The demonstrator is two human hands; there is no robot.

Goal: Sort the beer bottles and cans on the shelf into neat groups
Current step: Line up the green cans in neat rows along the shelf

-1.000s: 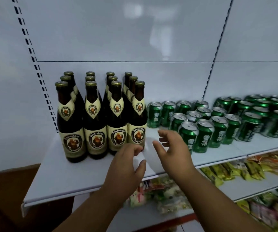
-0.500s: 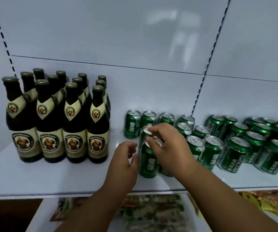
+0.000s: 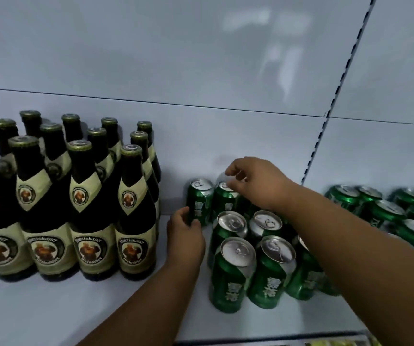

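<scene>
Now the left hand (image 3: pixel 185 236) grips the upright back can (image 3: pixel 199 199) at its twelve o'clock; right hand (image 3: pixel 256 182) pinches its neighbour's (image 3: pixel 226 198) rim

A pale grey-white metal back wall (image 3: pixel 201 58) of smooth panels fills most of the view, crossed by a thin dark horizontal seam and carrying soft, blurred reflections of light near its top. A slotted upright rail (image 3: pixel 335 91) with dark punched holes runs diagonally down the right side, and another shows at the far left edge. Below lies the flat white metal shelf (image 3: pixel 51 313).
</scene>
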